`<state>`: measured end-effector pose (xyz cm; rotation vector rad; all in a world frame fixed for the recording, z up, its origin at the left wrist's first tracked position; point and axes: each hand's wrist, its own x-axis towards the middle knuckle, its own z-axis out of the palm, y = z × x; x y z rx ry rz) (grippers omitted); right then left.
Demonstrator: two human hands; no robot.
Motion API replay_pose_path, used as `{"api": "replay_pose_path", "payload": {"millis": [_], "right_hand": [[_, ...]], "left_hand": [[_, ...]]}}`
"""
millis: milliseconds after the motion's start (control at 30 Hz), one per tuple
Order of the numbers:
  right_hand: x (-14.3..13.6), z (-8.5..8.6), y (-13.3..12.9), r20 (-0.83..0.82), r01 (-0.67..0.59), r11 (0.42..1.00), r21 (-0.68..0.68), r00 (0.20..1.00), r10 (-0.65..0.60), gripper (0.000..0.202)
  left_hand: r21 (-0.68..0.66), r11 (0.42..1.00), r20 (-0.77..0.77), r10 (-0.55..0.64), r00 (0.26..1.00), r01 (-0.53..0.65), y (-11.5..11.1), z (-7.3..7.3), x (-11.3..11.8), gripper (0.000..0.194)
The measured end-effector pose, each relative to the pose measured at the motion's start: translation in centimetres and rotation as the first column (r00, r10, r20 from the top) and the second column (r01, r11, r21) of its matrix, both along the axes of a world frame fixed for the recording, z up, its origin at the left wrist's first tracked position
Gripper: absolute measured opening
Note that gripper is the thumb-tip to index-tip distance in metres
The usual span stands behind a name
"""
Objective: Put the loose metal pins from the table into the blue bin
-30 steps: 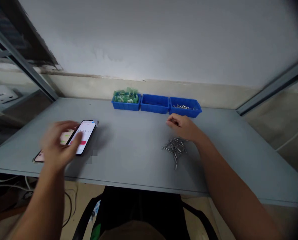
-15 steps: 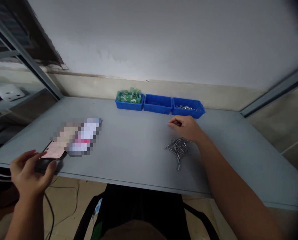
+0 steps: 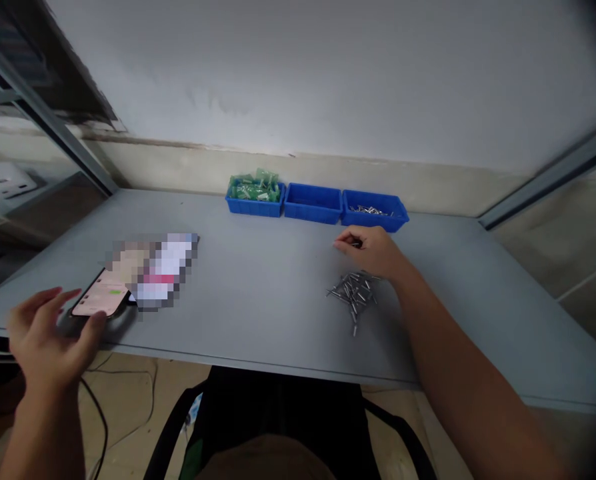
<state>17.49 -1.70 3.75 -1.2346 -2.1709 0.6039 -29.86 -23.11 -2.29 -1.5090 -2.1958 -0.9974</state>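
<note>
At the table's front left, my left hand (image 3: 53, 333) is open, its fingers spread around the near end of a phone (image 3: 101, 297) with a lit pinkish screen. The thumb lies close to the phone's lower corner; whether it touches cannot be seen. My right hand (image 3: 371, 250) is closed, its thumb and fingertips pinched together just beyond a loose pile of short, shiny metal pins (image 3: 353, 293). A small dark glint shows within its curled fingers, too small to name. The right wrist passes beside the pile.
Against the wall stand three blue bins: the left bin (image 3: 255, 208) holds small green packets (image 3: 255, 187), the middle bin (image 3: 313, 212) shows its bare inside, and the right bin (image 3: 373, 219) holds metal pins. A second phone (image 3: 168, 267), pixelated, lies beside the first.
My left hand has drawn slightly left, its fingertips back from the phone's screen. The whole view has shifted a little. My right hand keeps its pinched pose beyond the pile.
</note>
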Motion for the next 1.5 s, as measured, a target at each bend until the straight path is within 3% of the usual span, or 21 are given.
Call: {"api": "replay_pose_path", "payload": {"millis": [133, 233, 300, 400, 467, 533, 667, 700, 833, 867, 933, 1067, 1133, 1367, 1500], "right_hand": [[-0.2, -0.3, 0.1, -0.033, -0.007, 0.999, -0.032, 0.999, 0.006, 0.014], [-0.7, -0.8, 0.1, -0.123, -0.014, 0.993, -0.119, 0.992, 0.0, 0.016], [-1.1, -1.1, 0.0, -0.229, -0.038, 0.977, -0.209, 0.973, -0.011, 0.022], [-1.7, -1.6, 0.0, -0.394, -0.067, 0.96, -0.272, 0.918, -0.047, 0.03], [-1.9, -2.0, 0.2, -0.483, -0.078, 0.958, -0.275, 0.873, -0.068, 0.033], [-1.8, -2.3, 0.4, -0.525, -0.089, 0.958, -0.273, 0.848, -0.07, 0.034], [-1.6, -2.5, 0.6, -0.556, -0.119, 0.941, -0.316, 0.827, -0.082, 0.032], [-1.6, -2.5, 0.5, -0.557, -0.125, 0.937, -0.326, 0.826, -0.084, 0.032], [-2.1, -2.4, 0.2, -0.543, -0.163, 0.923, -0.348, 0.838, -0.057, 0.03], [-2.3, -2.4, 0.2, -0.544, -0.173, 0.921, -0.348, 0.838, -0.048, 0.03], [-2.5, -2.4, 0.1, -0.559, -0.171, 0.928, -0.332, 0.828, -0.047, 0.03], [-2.5, -2.0, -0.1, -0.565, -0.12, 0.956, -0.268, 0.823, -0.055, 0.04], [-2.3, -1.9, -0.1, -0.541, -0.14, 0.957, -0.252, 0.841, -0.02, 0.04], [-1.7, -2.4, 0.0, -0.47, -0.223, 0.947, -0.231, 0.878, 0.092, 0.046], [-1.4, -2.4, 0.2, -0.48, -0.254, 0.943, -0.216, 0.868, 0.124, 0.044]], "left_hand": [[0.097, 0.987, -0.069, -0.122, 0.99, 0.129, 3.5, 3.6, 4.8, 0.033], [0.017, 0.931, 0.035, -0.364, 0.931, 0.364, 7.7, 6.3, 10.5, 0.027], [-0.08, 0.819, 0.12, -0.558, 0.821, 0.568, 10.7, 7.6, 14.7, 0.027], [-0.17, 0.561, 0.194, -0.787, 0.586, 0.81, 14.7, 8.5, 20.6, 0.028], [-0.246, 0.405, 0.204, -0.867, 0.455, 0.881, 16.7, 8.3, 23.6, 0.028], [-0.289, 0.349, 0.214, -0.884, 0.416, 0.891, 18.2, 7.6, 25.6, 0.027], [-0.202, 0.489, 0.251, -0.812, 0.527, 0.849, 19.7, 5.8, 27.0, 0.026], [-0.163, 0.499, 0.268, -0.808, 0.525, 0.851, 19.9, 5.4, 26.9, 0.026], [-0.065, 0.359, 0.309, -0.88, 0.361, 0.931, 19.8, 4.2, 26.7, 0.027], [-0.05, 0.348, 0.313, -0.884, 0.346, 0.936, 19.7, 3.9, 26.7, 0.028], [-0.009, 0.397, 0.324, -0.867, 0.378, 0.918, 19.6, 3.4, 26.9, 0.028], [0.102, 0.598, 0.347, -0.77, 0.535, 0.795, 19.6, 2.5, 27.2, 0.026], [0.12, 0.649, 0.342, -0.737, 0.583, 0.751, 19.5, 2.4, 27.3, 0.026], [0.121, 0.659, 0.301, -0.737, 0.605, 0.743, 19.2, 2.4, 27.2, 0.025], [0.076, 0.697, 0.294, -0.699, 0.652, 0.713, 19.4, 1.9, 27.1, 0.028]]}}
